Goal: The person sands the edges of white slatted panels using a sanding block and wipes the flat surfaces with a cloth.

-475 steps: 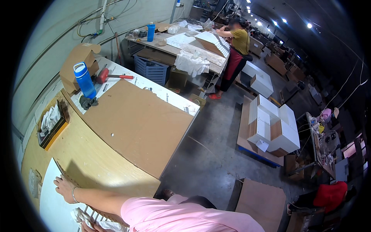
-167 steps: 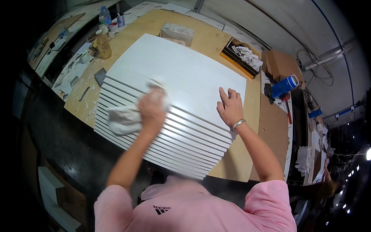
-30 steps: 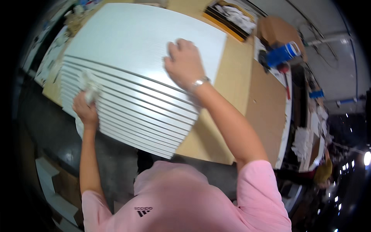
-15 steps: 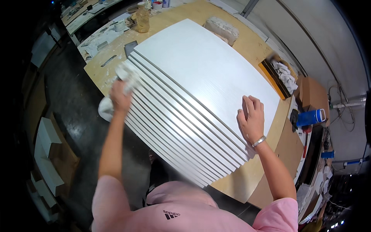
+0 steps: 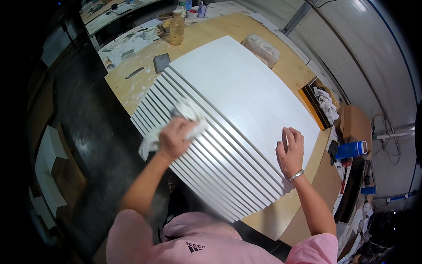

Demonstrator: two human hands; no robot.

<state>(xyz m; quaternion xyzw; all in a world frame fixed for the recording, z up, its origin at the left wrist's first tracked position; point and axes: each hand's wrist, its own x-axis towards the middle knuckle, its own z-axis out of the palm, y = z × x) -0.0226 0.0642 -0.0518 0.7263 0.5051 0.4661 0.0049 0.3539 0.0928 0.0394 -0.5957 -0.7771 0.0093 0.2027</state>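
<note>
A fanned stack of white panels (image 5: pixel 246 83) lies on the wooden table, their near edges stepped one behind another like stairs. My left hand (image 5: pixel 175 138) grips a white cloth (image 5: pixel 189 111), slightly blurred by motion, over the left part of the stepped edges. One end of the cloth hangs down by the stack's near left side. On the right, my right hand (image 5: pixel 291 152) rests on the top panel near its right edge, holding nothing, fingers apart and a little bent. A metal bracelet (image 5: pixel 297 175) circles that wrist.
Beyond the stack lie a wrapped whitish block (image 5: pixel 262 49), a grey square pad (image 5: pixel 161 63) and a bottle of amber liquid (image 5: pixel 177 28). An open box with white rags (image 5: pixel 325 103) and a blue bottle (image 5: pixel 351 150) are to the right. The tabletop (image 5: pixel 211 26) shows around the panels.
My left hand has swept the cloth rightward along the stepped edges from the stack's left end. My right hand stays at the same spot on the panel. The view has shifted slightly.
</note>
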